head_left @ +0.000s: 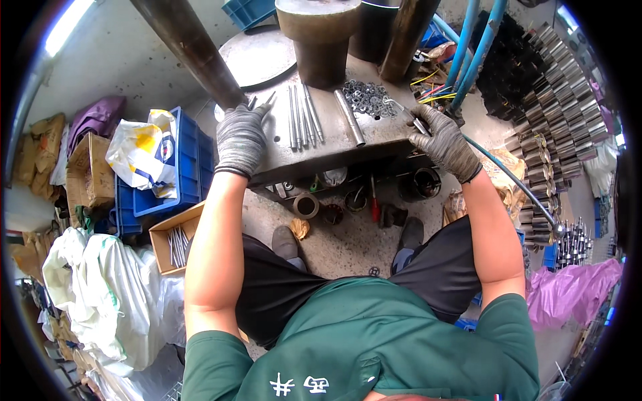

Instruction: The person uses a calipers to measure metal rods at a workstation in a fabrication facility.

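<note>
My left hand (242, 139), in a grey striped glove, is closed at the left end of a metal bench (321, 152). Slim metal ends (269, 98) show past its fingertips, but most of their length is hidden. Beside it several thin metal rods (304, 117) lie side by side on the bench top. A thicker metal tube (350, 117) lies apart from them, next to a pile of small dark rings (366, 97). At the bench's right edge my gloved right hand (443, 139) grips a slim metal rod (416, 122), its tip pointing toward the rings.
A heavy round metal column (317, 40) rises behind the bench, with dark posts (190, 47) beside it. Blue hoses (468, 57) hang at the right, near stacked metal cylinders (562, 100). Blue crates (194, 157) and a cardboard box of rods (175, 234) stand at left.
</note>
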`<state>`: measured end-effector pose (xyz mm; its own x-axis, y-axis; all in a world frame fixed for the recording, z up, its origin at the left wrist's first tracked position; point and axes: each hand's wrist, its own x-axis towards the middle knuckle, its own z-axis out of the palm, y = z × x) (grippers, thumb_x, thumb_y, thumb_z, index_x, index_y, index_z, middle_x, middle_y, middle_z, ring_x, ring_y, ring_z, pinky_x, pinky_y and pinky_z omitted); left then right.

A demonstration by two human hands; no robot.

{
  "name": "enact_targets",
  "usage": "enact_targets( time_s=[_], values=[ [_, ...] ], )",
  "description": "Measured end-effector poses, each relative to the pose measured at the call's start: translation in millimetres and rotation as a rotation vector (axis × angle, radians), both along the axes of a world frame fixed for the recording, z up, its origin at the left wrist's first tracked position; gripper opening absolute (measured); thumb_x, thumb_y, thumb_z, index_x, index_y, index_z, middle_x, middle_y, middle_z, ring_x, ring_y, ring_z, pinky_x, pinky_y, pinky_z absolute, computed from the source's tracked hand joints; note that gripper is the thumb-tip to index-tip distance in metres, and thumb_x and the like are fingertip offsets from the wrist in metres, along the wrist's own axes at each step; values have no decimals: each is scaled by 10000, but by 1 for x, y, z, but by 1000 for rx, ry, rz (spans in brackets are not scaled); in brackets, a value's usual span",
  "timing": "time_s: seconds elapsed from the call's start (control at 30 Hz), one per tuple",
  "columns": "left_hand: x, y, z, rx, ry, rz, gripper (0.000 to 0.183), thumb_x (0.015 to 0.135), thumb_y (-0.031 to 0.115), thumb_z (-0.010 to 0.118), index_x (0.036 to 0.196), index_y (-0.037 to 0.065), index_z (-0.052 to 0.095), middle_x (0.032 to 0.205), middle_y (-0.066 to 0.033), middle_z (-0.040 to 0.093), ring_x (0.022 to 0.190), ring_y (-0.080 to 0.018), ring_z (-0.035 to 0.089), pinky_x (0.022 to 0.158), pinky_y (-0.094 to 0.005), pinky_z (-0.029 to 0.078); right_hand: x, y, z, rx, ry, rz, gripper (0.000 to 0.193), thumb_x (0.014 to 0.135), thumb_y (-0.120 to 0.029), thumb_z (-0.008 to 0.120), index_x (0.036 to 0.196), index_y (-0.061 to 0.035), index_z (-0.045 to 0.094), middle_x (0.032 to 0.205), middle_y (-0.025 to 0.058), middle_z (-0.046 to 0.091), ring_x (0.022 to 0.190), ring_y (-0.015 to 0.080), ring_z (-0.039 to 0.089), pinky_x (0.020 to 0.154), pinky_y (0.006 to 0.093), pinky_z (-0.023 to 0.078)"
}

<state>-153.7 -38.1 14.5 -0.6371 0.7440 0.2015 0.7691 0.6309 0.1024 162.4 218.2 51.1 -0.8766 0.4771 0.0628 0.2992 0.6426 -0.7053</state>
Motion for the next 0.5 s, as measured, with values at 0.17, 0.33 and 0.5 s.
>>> enact_targets(
  time_s=[0.17,0.33,0.5],
  values=[
    [4,-2,6,-7,112,-26,156,898,196,693,1017,147,781,1148,-142,700,1070,-356,659,957,-459,541,-3,11,-12,200,75,-74,354,798,-24,617,1152,-8,620,1029,233,683,988,401,668,890,438,533],
    [22,11,7,140,-17,-35,282,914,177,715,1172,66,736,1212,-188,674,1153,-358,622,1042,-447,502,-9,10,-20,515,125,24,256,772,8,637,1024,-31,642,943,200,668,965,416,648,866,476,530],
    [34,26,11,146,-362,-27,400,938,269,748,1274,60,692,1265,-240,652,1157,-378,646,1061,-429,492,-12,10,-38,732,92,133,152,811,-48,672,960,-22,657,1012,177,709,938,394,645,852,479,523]
  ],
)
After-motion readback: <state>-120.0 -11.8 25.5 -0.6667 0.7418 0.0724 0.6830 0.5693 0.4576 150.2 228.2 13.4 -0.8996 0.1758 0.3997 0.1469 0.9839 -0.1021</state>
